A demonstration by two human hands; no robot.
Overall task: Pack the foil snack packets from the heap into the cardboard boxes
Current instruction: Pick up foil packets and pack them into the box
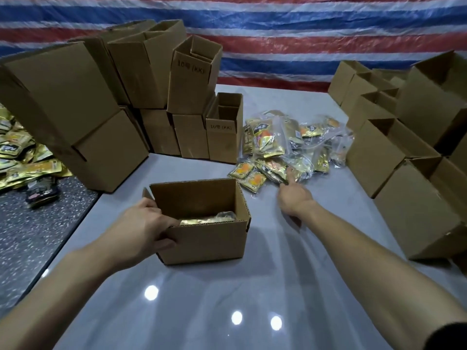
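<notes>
- Left hand (141,223) grips the near-left corner of the open box (209,238), which has gold packets (207,218) inside.
- Right hand (294,198), fingers outstretched and empty, reaches the near edge of the heap (290,147) on the surface (202,311).
- Risk: a loose grab could let the slick bags slide and scatter.

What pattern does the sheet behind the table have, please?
Red, white and blue stripes; the head view shows the sheet best.
</notes>
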